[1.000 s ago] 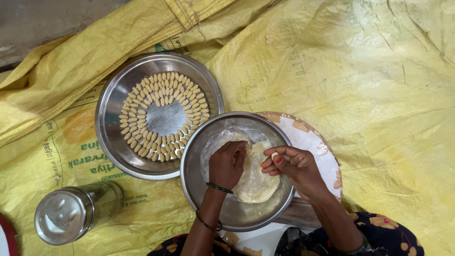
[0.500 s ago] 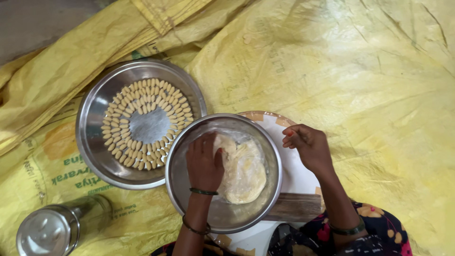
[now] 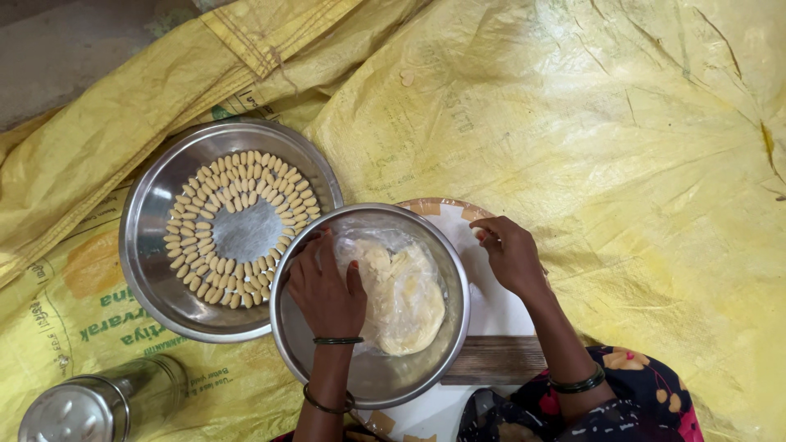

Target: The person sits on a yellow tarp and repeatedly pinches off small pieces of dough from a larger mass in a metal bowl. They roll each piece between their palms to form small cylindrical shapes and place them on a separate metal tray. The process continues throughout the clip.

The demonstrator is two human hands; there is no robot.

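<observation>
My left hand [image 3: 325,289] lies palm down inside a steel bowl [image 3: 370,376], its fingers resting on the left edge of a pale yellow lump of dough [image 3: 405,288] wrapped in clear plastic. My right hand [image 3: 509,254] is outside the bowl, over a round white board [image 3: 491,304] to its right, with the fingertips pinched together near the board's top edge. Whether something small sits between those fingertips cannot be made out. Both wrists wear dark bangles.
A wide steel plate [image 3: 155,270] to the left holds several small shaped dough pieces [image 3: 233,229] laid in rings. A steel lidded canister [image 3: 78,408] lies at bottom left. Everything rests on crumpled yellow woven sacks [image 3: 622,139]. A wooden plank [image 3: 491,360] lies under the board.
My right hand has come out of the bowl and moved right onto the white board. My left hand has slid toward the bowl's left side.
</observation>
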